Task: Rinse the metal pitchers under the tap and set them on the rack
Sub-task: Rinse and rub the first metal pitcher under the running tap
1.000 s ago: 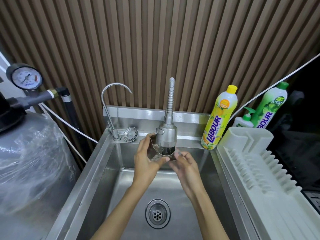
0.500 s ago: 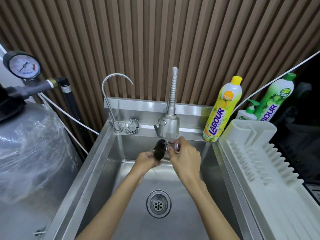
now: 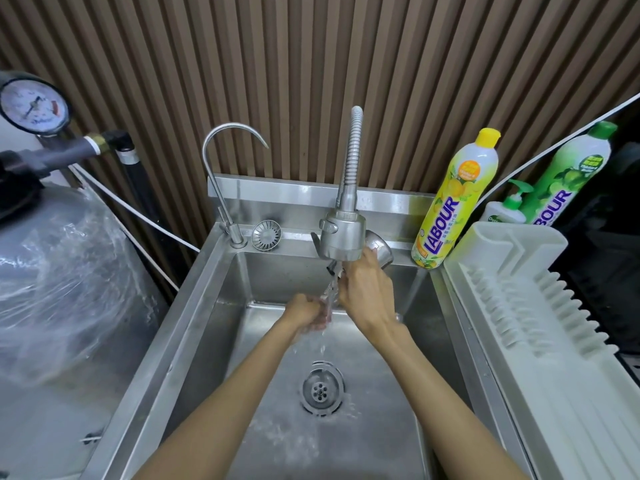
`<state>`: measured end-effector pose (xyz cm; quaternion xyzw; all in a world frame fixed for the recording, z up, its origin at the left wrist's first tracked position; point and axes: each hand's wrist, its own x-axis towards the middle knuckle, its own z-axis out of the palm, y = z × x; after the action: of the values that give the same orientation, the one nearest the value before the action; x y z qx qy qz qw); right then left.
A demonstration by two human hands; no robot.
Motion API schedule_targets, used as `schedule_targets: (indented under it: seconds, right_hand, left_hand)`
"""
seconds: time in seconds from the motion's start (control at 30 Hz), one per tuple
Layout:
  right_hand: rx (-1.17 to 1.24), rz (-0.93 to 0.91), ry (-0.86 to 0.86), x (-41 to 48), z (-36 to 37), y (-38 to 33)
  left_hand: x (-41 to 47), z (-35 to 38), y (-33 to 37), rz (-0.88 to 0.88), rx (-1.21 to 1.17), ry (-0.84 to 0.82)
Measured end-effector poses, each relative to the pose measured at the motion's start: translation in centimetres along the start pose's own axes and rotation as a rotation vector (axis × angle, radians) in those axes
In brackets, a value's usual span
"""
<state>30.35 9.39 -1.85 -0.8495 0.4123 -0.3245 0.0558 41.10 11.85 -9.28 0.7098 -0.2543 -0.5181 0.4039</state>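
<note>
Metal pitcher point(image 3: 381, 250) now clear of the stream.
My right hand point(image 3: 367, 289) alone grips it beside the spray head point(image 3: 343, 235); my left hand point(image 3: 304, 311) curls under the water, contents indeterminate. Dish rack point(image 3: 540, 341) likely next.

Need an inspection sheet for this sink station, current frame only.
Surface: steel sink, wet; water runs to drain.
Job's things: metal pitcher held up beside running spray tap; white rack right of sink, no pitcher seen on it.
Clutter: yellow bottle, green bottle, pump bottle, strainer on ledge.
Grippers: right hand grips the pitcher; left hand curled under the stream, contents unclear.
Cables: white line left; another right.
Surroundings: slatted wall, pressure gauge, plastic-wrapped tank, slim tap.
</note>
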Motion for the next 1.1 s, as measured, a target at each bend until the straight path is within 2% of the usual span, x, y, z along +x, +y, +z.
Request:
schedule_targets:
  seconds: [0.13, 0.23, 0.33, 0.5, 0.67, 0.8, 0.9, 1.1]
  right_hand:
    - [-0.012, -0.099, 0.024, 0.2, 0.2, 1.1]
    - [0.133, 0.003, -0.008, 0.2, 0.8, 2.4]
    - [0.425, 0.152, 0.028, -0.5, 0.5, 3.2]
    - [1.051, 0.547, -0.011, -2.4, -0.2, 3.6]
    - [1.466, 0.673, 0.044, -3.1, 0.0, 2.5]
    - [1.579, 0.693, 0.05, -3.4, -0.3, 1.7]
    - [1.609, 0.699, 0.026, -3.6, -0.6, 1.8]
    - [1.475, 0.75, -0.035, -3.9, -1.9, 1.6]
  left_hand:
    - [-0.1, 0.4, 0.3, 0.03, -0.001, -0.04]
    - [-0.9, 0.5, 1.3, 0.085, -0.081, -0.124]
    - [-2.3, 0.5, 2.3, 0.138, -0.23, -0.162]
    - [-4.4, 0.6, 2.0, 0.365, -0.372, -0.029]
    - [-5.7, 1.6, 1.1, 0.529, -0.401, 0.091]
    - [-6.1, 1.1, 1.3, 0.572, -0.365, 0.184]
    - [-6.7, 0.8, 1.7, 0.674, -0.197, 0.259]
    - [-7.9, 0.5, 2.3, 0.798, 0.017, 0.345]
